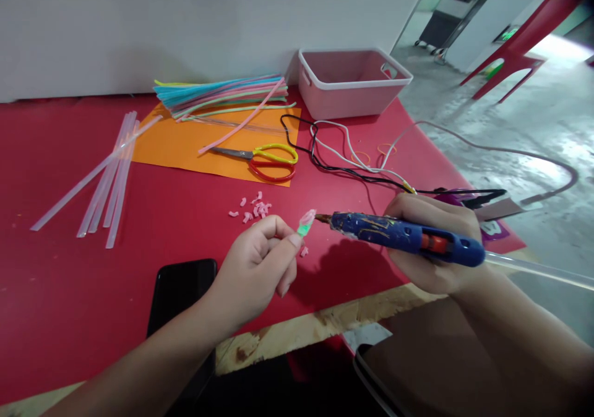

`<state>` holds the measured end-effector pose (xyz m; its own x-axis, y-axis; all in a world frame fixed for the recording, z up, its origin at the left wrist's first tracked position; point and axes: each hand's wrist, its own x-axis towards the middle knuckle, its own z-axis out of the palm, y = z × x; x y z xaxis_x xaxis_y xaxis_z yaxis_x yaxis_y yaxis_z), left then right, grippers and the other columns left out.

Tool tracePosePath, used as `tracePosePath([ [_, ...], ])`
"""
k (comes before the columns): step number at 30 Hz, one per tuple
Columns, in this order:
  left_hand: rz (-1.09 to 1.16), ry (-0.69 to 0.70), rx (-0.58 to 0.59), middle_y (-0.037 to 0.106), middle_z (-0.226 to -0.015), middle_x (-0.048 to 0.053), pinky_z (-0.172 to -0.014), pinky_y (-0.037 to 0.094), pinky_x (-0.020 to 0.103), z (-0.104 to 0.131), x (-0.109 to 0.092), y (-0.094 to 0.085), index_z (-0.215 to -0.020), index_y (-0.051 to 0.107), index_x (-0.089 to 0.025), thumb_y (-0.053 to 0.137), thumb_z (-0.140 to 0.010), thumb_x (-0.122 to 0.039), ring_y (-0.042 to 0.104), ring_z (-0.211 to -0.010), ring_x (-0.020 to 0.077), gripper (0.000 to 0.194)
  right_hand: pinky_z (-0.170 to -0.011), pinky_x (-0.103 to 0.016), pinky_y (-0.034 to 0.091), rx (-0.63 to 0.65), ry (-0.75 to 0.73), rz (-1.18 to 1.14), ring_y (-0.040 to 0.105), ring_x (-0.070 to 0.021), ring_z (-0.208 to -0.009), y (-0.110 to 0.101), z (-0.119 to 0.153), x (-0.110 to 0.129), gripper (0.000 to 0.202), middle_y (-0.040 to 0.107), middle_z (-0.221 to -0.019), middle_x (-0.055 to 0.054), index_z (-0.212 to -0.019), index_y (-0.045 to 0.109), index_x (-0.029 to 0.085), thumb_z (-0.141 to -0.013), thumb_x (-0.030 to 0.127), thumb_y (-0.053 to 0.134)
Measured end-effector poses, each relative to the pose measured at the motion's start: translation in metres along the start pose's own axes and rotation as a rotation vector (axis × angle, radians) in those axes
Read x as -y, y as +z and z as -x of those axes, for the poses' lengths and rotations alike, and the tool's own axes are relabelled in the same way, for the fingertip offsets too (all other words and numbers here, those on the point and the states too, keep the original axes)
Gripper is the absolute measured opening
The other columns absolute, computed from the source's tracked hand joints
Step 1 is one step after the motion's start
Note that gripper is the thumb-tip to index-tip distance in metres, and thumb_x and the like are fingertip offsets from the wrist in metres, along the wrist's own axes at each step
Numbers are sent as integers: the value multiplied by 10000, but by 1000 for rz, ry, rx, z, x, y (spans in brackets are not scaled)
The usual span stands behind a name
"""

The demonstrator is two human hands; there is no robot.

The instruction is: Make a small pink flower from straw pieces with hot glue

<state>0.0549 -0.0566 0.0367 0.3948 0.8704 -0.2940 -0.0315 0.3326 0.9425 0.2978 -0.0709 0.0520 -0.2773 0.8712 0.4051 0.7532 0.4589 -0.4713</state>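
Between thumb and fingers, my left hand pinches a small pink and green piece above the red table. My right hand is wrapped round a blue glue gun with a clear glue stick coming out of its rear. The gun's nozzle points left, at or very near the pink end of the piece; whether they touch is hard to tell. Several small pink bits lie just beyond my left hand.
Scissors and pipe cleaners lie on orange paper. Glue sticks are at left, a black phone near the front edge. A pink basket stands at the back; cables cross the right side.
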Motion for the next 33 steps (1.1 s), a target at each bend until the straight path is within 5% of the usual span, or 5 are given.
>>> tracePosePath([
  [8, 93, 21, -58, 459, -378, -81, -423, 278, 182, -4, 4, -4, -705, 455, -211, 478, -921, -256, 349, -373, 65, 222, -727, -386, 460, 380, 99, 503, 597, -272, -851, 15, -2, -28, 398, 601, -975, -120, -1169, 567, 151, -775, 182, 534],
  [13, 124, 31, -61, 451, -389, -78, -431, 307, 181, -6, 5, -4, -720, 463, -210, 473, -929, -258, 379, -393, 75, 215, -820, -487, 448, 214, 77, 728, 511, -345, -986, 33, 4, -21, 450, 573, -1094, -177, -1235, 579, 146, -787, 142, 531],
  [16, 154, 24, -59, 461, -420, -82, -394, 270, 166, -6, 5, -4, -739, 459, -213, 473, -940, -278, 361, -391, 69, 212, -864, -472, 450, 129, 29, 570, 503, -309, -985, 42, 2, -1, 311, 599, -1074, -142, -1131, 653, 181, -840, 153, 544],
  [27, 160, 31, -36, 500, -519, -87, -382, 281, 146, -8, 9, -3, -776, 421, -213, 465, -963, -312, 332, -375, 35, 216, -789, -373, 352, 378, -60, 204, 492, -221, -900, 73, -2, 27, 186, 672, -914, -58, -897, 693, 204, -943, 179, 515],
  [33, 81, -109, -80, 509, -645, -95, -353, 228, 118, -8, 10, 0, -844, 410, -209, 552, -915, -325, 302, -377, -3, 196, -776, -347, 416, 205, 0, 23, 537, -207, -879, 70, -4, 31, 186, 647, -901, -73, -900, 584, 168, -898, 45, 444],
])
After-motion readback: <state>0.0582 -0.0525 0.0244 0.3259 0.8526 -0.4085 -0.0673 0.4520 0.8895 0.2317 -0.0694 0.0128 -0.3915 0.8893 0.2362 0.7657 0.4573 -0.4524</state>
